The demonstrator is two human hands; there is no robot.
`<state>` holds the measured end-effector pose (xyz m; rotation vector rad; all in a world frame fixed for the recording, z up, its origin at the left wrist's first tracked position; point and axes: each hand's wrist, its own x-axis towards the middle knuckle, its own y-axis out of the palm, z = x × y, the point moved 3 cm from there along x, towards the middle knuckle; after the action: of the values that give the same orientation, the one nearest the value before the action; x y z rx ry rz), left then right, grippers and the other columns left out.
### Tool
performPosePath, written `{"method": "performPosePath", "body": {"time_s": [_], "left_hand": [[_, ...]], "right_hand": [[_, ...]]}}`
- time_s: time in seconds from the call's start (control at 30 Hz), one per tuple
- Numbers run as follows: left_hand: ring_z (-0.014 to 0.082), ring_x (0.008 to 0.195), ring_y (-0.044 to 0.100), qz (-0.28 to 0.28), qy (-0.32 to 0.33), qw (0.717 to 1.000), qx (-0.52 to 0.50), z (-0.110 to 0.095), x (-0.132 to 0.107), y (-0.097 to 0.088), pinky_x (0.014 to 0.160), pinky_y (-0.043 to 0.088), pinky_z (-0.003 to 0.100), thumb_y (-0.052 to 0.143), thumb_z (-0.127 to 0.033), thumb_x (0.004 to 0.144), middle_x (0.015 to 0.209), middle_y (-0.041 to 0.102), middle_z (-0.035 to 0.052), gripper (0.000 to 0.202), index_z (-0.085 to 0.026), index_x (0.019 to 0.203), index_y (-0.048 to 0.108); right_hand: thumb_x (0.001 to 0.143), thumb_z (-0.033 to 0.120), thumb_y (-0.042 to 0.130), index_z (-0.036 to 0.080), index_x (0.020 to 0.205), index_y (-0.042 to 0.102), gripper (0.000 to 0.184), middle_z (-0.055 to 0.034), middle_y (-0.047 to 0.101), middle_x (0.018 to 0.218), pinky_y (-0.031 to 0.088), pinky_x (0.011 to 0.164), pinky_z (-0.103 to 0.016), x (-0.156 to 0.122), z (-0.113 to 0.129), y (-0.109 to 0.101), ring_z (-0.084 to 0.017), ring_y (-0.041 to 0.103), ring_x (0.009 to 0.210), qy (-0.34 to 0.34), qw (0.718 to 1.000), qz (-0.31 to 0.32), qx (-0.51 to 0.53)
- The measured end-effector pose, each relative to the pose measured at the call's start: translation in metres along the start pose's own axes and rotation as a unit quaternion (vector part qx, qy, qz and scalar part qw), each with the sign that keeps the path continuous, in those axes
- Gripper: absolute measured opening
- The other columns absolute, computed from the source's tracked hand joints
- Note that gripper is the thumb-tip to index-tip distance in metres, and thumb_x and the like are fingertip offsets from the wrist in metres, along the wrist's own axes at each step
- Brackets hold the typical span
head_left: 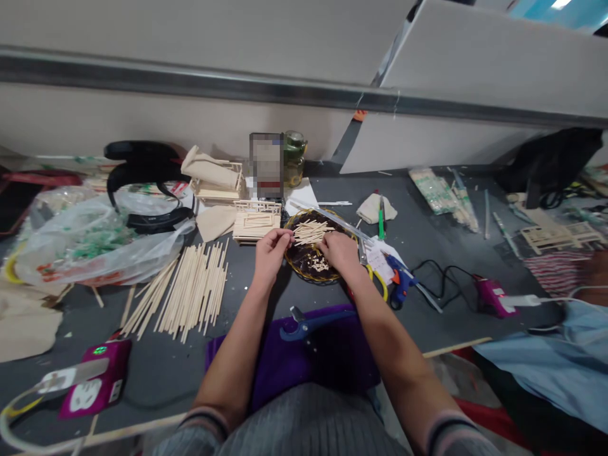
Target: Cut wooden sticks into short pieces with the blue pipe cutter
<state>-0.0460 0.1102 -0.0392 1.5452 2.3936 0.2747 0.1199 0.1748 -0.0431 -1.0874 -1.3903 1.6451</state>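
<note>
My left hand (270, 252) and my right hand (339, 251) meet over a round woven basket (299, 266) on the dark table. Between them they hold a bundle of short wooden sticks (310, 232), fingers pinched on its two ends. More small stick pieces (317, 262) lie inside the basket. A small wooden stick frame (257, 221) stands just left of the basket, close to my left hand.
Long wooden sticks (186, 290) lie fanned at the left beside a plastic bag (90, 244). Blue cutters (308, 323) rest on purple cloth (327, 354) near me. A blue glue gun (401, 278), scissors (365, 253), magenta power banks (97, 380) and cables surround. Another person's sleeve (560, 361) is at the right.
</note>
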Motion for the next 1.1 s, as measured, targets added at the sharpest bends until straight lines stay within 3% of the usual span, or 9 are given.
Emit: {"method": "performPosePath", "body": {"time_s": [0.17,0.3,0.4,0.53,0.73,0.87,1.1], "left_hand": [[0.0117,0.064,0.057,0.006,0.019,1.000,0.008,0.002,-0.001,-0.001,0.066,0.045,0.024,0.074,-0.031,0.071,0.069,0.069,0.0019,0.016,-0.017,0.078,0.073],[0.0118,0.063,0.057,0.009,0.027,1.000,0.010,0.003,0.000,-0.002,0.064,0.045,0.024,0.074,-0.032,0.071,0.069,0.069,0.0023,0.018,-0.016,0.079,0.073],[0.0116,0.062,0.056,0.011,0.035,0.999,0.014,0.004,0.002,-0.004,0.063,0.044,0.024,0.073,-0.034,0.072,0.070,0.069,0.0020,0.019,-0.016,0.079,0.073],[0.0115,0.062,0.056,0.010,0.044,0.998,0.039,0.008,0.005,-0.006,0.062,0.043,0.024,0.071,-0.034,0.073,0.069,0.068,0.0014,0.020,-0.016,0.081,0.072],[0.0118,0.059,0.055,0.011,0.065,0.996,0.068,0.013,0.007,-0.005,0.059,0.044,0.024,0.067,-0.031,0.074,0.067,0.067,0.0004,0.015,-0.017,0.079,0.070],[0.0121,0.058,0.055,0.017,0.082,0.993,0.086,0.015,0.008,-0.005,0.059,0.043,0.024,0.064,-0.029,0.075,0.066,0.066,0.0001,0.015,-0.017,0.081,0.070],[0.0138,0.061,0.059,0.005,0.112,0.988,0.105,0.018,0.014,-0.011,0.060,0.045,0.025,0.062,-0.030,0.076,0.067,0.067,0.0010,0.017,-0.017,0.081,0.070]], "right_hand": [[0.094,0.021,0.046,0.014,0.097,0.069,0.025,-0.0148,0.072,0.103,0.043,0.072,-0.027,0.000,0.006,-0.004,-0.024,0.065,0.096,-0.009,1.000,0.008,0.021],[0.091,0.022,0.051,0.019,0.090,0.071,0.021,-0.0048,0.075,0.092,0.042,0.067,-0.023,-0.013,-0.012,-0.020,-0.017,0.067,0.082,-0.037,0.997,0.036,0.057],[0.091,0.023,0.053,0.022,0.089,0.073,0.020,0.0002,0.075,0.091,0.042,0.069,-0.020,-0.020,-0.025,-0.029,-0.014,0.066,0.082,-0.055,0.995,0.049,0.069],[0.093,0.023,0.051,0.021,0.092,0.072,0.021,-0.0044,0.074,0.100,0.042,0.074,-0.023,-0.015,-0.025,-0.023,-0.018,0.066,0.092,-0.035,0.998,0.030,0.039],[0.094,0.025,0.050,0.016,0.095,0.071,0.023,-0.0144,0.070,0.106,0.044,0.080,-0.028,-0.001,0.000,-0.002,-0.024,0.062,0.102,-0.051,0.999,0.012,-0.013],[0.093,0.023,0.049,0.014,0.098,0.071,0.025,-0.0165,0.070,0.107,0.044,0.078,-0.028,-0.001,0.005,-0.005,-0.025,0.061,0.103,-0.078,0.997,0.012,-0.025],[0.094,0.023,0.051,0.024,0.097,0.072,0.022,-0.0026,0.072,0.105,0.042,0.078,-0.023,-0.020,-0.021,-0.024,-0.017,0.063,0.098,-0.112,0.994,0.014,-0.013]]}}
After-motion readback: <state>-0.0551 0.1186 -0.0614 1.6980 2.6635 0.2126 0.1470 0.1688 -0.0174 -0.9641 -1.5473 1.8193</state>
